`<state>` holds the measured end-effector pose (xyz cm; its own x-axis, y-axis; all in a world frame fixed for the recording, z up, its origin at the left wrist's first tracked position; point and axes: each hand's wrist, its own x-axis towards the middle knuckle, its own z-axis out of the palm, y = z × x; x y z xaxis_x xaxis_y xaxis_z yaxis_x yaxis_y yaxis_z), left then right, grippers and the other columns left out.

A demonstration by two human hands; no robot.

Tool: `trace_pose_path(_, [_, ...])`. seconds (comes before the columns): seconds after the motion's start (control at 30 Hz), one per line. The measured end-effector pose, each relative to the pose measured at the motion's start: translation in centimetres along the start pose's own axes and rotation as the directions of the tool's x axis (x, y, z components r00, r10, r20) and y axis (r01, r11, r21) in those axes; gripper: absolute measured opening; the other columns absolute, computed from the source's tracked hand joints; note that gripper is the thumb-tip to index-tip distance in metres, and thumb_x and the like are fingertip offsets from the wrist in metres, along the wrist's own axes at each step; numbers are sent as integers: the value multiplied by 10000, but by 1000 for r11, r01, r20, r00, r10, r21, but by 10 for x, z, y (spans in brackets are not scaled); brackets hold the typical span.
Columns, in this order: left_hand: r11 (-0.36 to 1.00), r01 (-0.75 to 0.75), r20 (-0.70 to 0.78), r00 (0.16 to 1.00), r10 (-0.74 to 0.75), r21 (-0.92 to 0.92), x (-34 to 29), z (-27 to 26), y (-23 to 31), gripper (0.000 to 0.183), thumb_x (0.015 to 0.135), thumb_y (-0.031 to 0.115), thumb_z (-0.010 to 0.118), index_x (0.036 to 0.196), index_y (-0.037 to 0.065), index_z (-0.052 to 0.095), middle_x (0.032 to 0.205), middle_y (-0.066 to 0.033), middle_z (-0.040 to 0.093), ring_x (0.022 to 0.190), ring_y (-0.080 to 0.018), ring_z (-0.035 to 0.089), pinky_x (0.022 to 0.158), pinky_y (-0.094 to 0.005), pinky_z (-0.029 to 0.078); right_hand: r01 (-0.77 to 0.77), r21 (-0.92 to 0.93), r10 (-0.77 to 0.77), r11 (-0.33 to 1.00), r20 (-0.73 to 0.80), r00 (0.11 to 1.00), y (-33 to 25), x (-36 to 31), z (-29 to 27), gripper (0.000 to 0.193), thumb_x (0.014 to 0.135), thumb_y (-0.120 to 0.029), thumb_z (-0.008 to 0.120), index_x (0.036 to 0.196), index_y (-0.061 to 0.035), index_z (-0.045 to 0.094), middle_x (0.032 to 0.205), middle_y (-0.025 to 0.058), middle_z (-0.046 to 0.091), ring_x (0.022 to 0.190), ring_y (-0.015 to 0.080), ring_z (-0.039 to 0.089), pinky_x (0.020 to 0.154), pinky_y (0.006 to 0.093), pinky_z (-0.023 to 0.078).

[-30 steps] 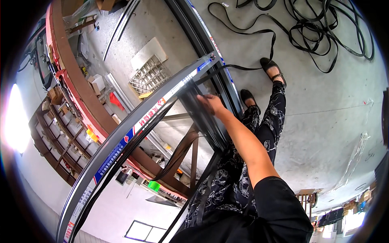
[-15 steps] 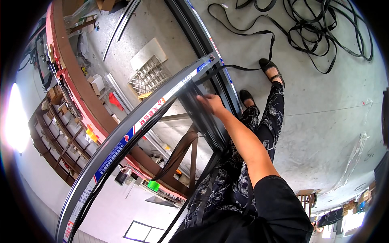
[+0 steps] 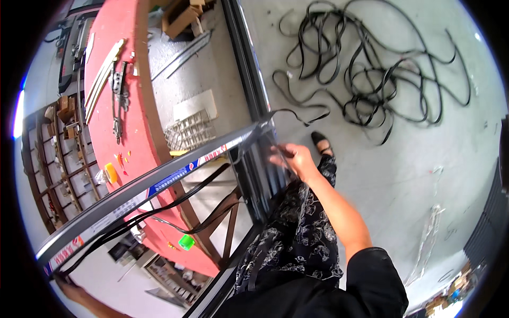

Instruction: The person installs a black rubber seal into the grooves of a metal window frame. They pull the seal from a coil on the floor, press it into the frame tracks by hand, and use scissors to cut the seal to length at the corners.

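A grey metal frame (image 3: 175, 165) with blue, white and red printed film runs from the lower left to a corner beside my legs. My right hand (image 3: 298, 160) is just right of that corner, its fingers bent and drawn together; blur hides what is between them. Black flexible strips (image 3: 197, 190) hang along the frame's inner side. Another stretch of black strip (image 3: 303, 117) runs from the corner to the floor. At the lower left rim, my left hand (image 3: 68, 288) is at the frame's far end, by the strip ends, its fingers hidden.
A tangled pile of black strip (image 3: 379, 90) lies on the grey floor. Left of the frame is a red-topped workbench (image 3: 114, 153) with metal hardware (image 3: 119, 93), yellow tape (image 3: 110, 173) and a green roll (image 3: 186, 242). A wire rack (image 3: 188, 130) stands beyond the frame.
The view has turned, and more of the red bench and strip pile shows. My left hand and forearm have come into view at the lower left. My right hand is now slightly farther right.
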<state>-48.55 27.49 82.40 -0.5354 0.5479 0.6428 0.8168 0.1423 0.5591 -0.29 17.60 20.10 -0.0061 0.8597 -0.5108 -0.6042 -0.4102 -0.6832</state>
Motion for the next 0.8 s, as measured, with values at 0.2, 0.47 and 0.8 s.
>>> trace_pose_path(0.2, [964,263,526,824,-211,-26,-266,61,-16,230,907,259,600,932,32,628,708,30,499,636,-72,439,582,-246,373,-60,-212,113,975,247,962,-163,-92,83,370,736,-153,807,1035,2,655,836,-54,606,775,26,514,697,193,450])
trace_pose_path(0.47, [846,357,849,494,187,-395,-315,136,47,379,923,113,557,1265,-36,493,1174,-107,586,961,-118,561,823,-246,458,-58,-412,223,909,366,904,-245,-156,175,385,728,-60,793,1077,11,646,914,-40,608,814,35,531,727,188,455])
trace_pose_path(0.8, [440,821,930,288,230,-363,-310,122,73,195,949,114,528,1061,-46,518,778,-22,550,715,-82,525,664,-220,448,85,-536,193,840,443,876,-265,-186,227,388,785,-130,757,1102,43,614,896,3,640,810,67,571,755,225,478])
